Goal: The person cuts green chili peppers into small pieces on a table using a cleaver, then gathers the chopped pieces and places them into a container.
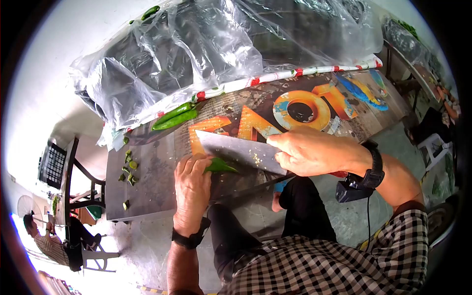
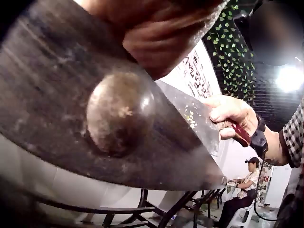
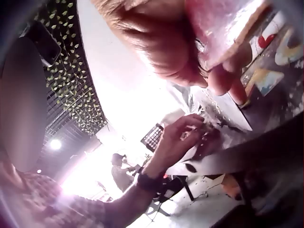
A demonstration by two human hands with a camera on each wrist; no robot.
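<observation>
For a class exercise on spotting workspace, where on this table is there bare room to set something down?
The table has a bare patch between the green scraps and the left hand, and another, printed, between the right hand and the plastic sheeting. It is crowded around the knife and held pepper, and by the two loose peppers.

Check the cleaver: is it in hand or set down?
In hand: the right hand grips the cleaver by its red handle. Whether it touches the green chili pepper in the left hand, I cannot tell.
</observation>
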